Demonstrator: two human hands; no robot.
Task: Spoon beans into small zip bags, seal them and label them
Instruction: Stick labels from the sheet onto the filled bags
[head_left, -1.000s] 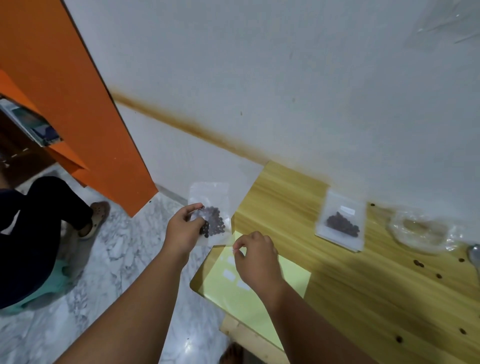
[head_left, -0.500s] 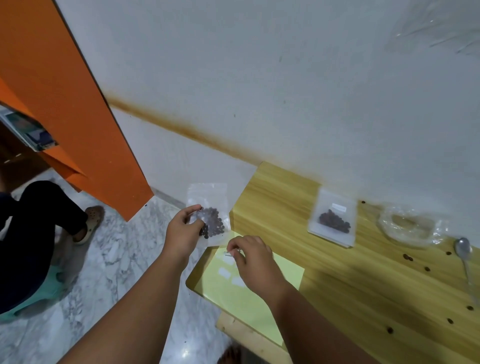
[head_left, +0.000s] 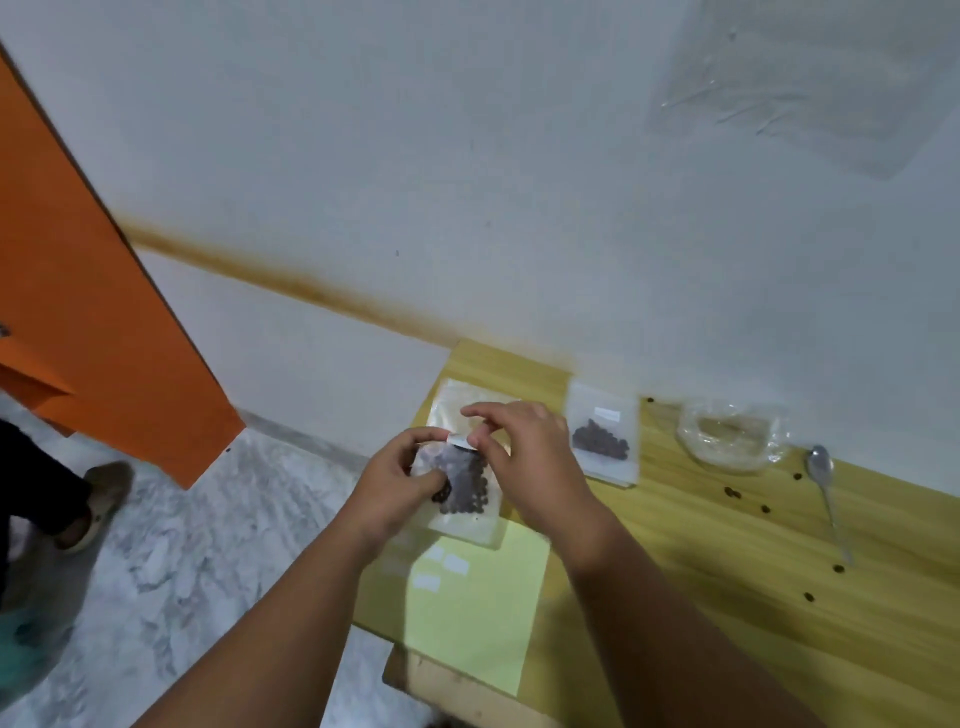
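Head-cam view looking down at a wooden table (head_left: 727, 597) set against a white wall. Both bare hands meet over the table's left edge.

The L hand (head_left: 400, 483) grips a small clear zip bag (head_left: 462, 525) w/ dark beans (head_left: 465, 488) pooled in its lower half. Its fingers (head_left: 426, 483) are curled onto the bag's left side. The R hand (head_left: 530, 462) pinches a small white label (head_left: 460, 440) betw. thumb and forefinger, w/ the other fingers lifted and loosely spread. The label sits at the bag's upper front, just above the beans. Whether it touches the plastic yet can't be told (the frame is motion-blurred), nor whether the zip is closed.

At the near left corner lies a pale yellow sticker sheet (head_left: 478, 613) carrying a few spare stickers (head_left: 454, 564). By the far edge a second bag (head_left: 602, 441) of beans lies flat, already labelled. Further right along that edge are a crumpled clear plastic wrap (head_left: 732, 436), a metal spoon (head_left: 826, 483) and loose beans (head_left: 732, 491) scattered on the wood.

The step in hand looks like sticking the label on. To do it well:
- Hold the plastic taut w/ the L hand.
- Lay one end of the label down first, then smooth across w/ the thumb so no crease forms.
- Place it on flat plastic above the beans, clear of the zip strip, approx. where the finished bag has its own.
- Handle the glue side as little as poss.
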